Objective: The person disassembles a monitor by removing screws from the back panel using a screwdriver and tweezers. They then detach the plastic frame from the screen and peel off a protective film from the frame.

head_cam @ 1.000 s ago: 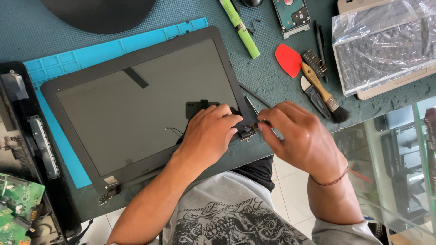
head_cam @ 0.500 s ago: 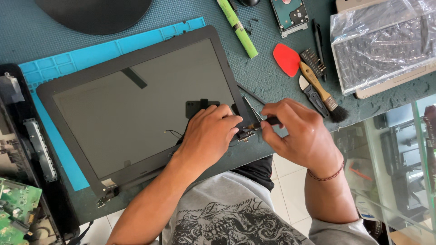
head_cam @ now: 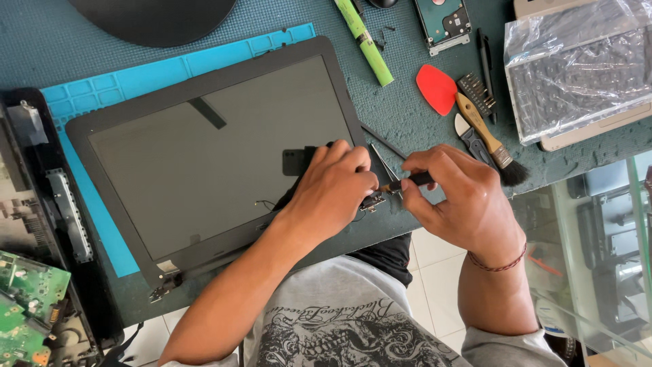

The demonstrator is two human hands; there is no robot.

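At the screen panel's (head_cam: 204, 163) near right corner, the left hand (head_cam: 333, 187) presses flat beside the hinge (head_cam: 373, 201) while the right hand (head_cam: 455, 197) pinches a screwdriver (head_cam: 407, 182) pointing leftward at it

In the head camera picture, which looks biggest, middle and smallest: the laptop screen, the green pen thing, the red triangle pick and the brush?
1. Laptop screen panel, by far the biggest.
2. Brush and green pen-like tool look about equally long; too close to rank.
3. Red triangle pick, the smallest.
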